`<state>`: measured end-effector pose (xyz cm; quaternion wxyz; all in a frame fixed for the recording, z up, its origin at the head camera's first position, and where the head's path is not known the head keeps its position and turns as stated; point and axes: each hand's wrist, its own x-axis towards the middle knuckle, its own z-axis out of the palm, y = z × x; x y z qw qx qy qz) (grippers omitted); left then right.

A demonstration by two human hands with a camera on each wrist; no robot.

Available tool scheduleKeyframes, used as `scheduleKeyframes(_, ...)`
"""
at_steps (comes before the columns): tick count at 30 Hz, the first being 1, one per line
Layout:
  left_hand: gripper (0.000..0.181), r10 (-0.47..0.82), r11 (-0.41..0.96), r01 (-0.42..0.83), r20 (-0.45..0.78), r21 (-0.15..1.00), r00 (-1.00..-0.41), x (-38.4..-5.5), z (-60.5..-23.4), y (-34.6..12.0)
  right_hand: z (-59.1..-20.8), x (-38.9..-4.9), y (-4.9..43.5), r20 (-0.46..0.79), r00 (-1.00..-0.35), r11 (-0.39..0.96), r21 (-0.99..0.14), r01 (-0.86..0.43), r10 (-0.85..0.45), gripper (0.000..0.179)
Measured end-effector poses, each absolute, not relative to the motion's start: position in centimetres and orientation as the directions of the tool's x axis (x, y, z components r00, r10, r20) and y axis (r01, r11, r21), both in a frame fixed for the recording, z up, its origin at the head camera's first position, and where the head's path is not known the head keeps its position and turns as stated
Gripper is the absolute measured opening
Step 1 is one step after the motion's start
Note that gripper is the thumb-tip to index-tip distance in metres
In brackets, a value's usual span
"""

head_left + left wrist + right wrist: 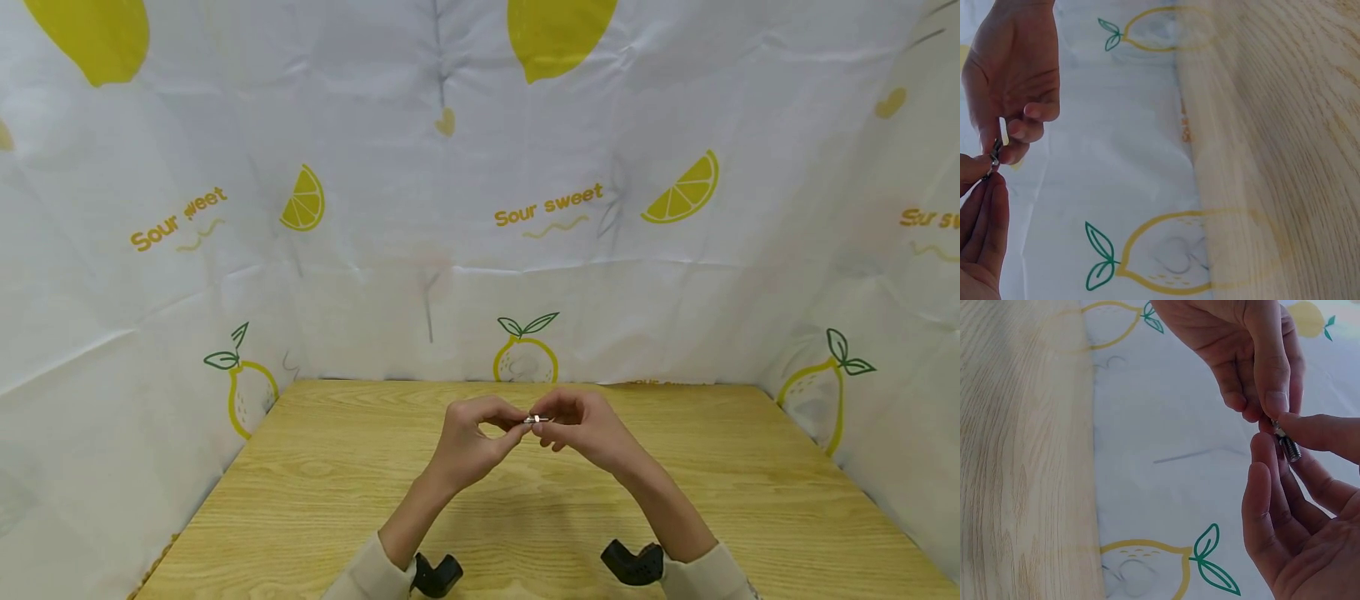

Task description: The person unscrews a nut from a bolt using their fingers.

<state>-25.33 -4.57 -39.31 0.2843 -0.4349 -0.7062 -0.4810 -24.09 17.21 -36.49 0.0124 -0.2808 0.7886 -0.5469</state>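
A small silvery threaded metal bolt (pixel 1293 450), with a wider nut-like part (pixel 1279 432) on it, is held between both hands above the table. My left hand (pixel 471 440) pinches one end between thumb and fingertips, seen from above in the right wrist view. From the other side, my right hand (pixel 592 431) pinches it near the wider part, its threaded end pointing toward the right palm. The fingertips of the two hands meet closely around it. Fingers hide much of the bolt (pixel 995 153) in the left wrist view.
A light wood-grain table (pixel 337 500) lies under both hands. White cloth (pixel 375 317) printed with lemons hangs behind it and along both sides. Black curved wrist mounts (pixel 633 563) sit at the cream sleeves (pixel 375 571).
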Motion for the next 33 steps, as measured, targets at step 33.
scheduleKeyframes(33, 0.011, 0.319, 0.176, 0.856, 0.795, 0.486, -0.516, -25.27, -39.47, -4.45, -36.52, -24.05, 17.36, 0.290, -0.861, 0.239, -0.879, -0.413, -0.419, 0.023)
